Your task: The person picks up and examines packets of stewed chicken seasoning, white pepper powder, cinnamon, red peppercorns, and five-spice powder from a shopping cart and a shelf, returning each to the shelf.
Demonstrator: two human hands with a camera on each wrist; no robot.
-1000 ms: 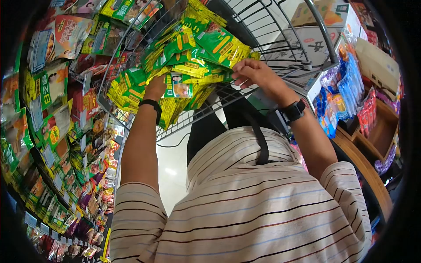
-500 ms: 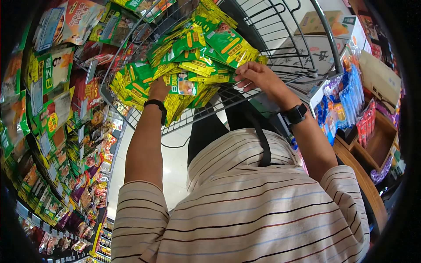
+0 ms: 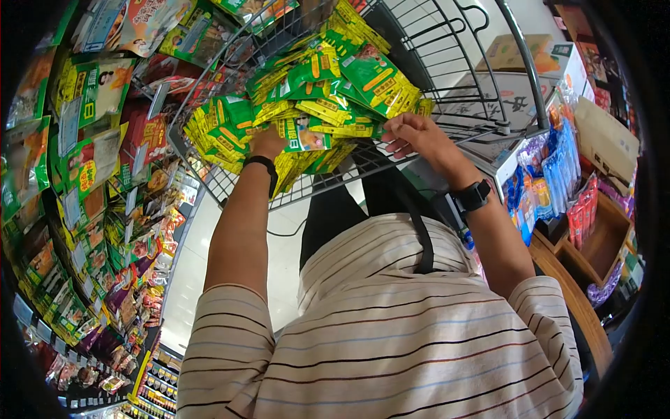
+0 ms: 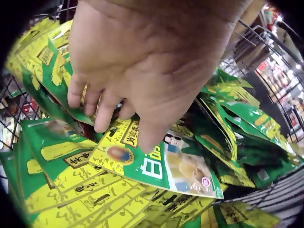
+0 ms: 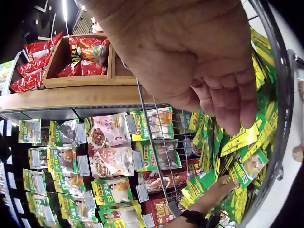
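A pile of green and yellow food packets (image 3: 324, 80) fills the near part of a wire shopping cart (image 3: 524, 63). My left hand (image 3: 269, 142) reaches down onto the pile. In the left wrist view its thumb touches a packet with a white-lettered label (image 4: 185, 166), while its outstretched fingers lie beside that packet's upper edge. Over the right side of the pile is my right hand (image 3: 413, 133), with loosely bent fingers close to the packets and nothing between them. The right wrist view shows that hand's palm (image 5: 190, 61) above the cart side.
Racks of hanging food packs (image 3: 98, 91) line the left side, close to the cart. White cartons (image 3: 488, 98) stand beyond the cart at right. Blue packs (image 3: 555, 157), red packs (image 3: 583, 209) and a wooden bin (image 3: 606, 241) sit by my right arm.
The cart, pile and both hands have shifted slightly right in the head view, as the shelves also moved in it. Both hands keep about the same places at the pile.
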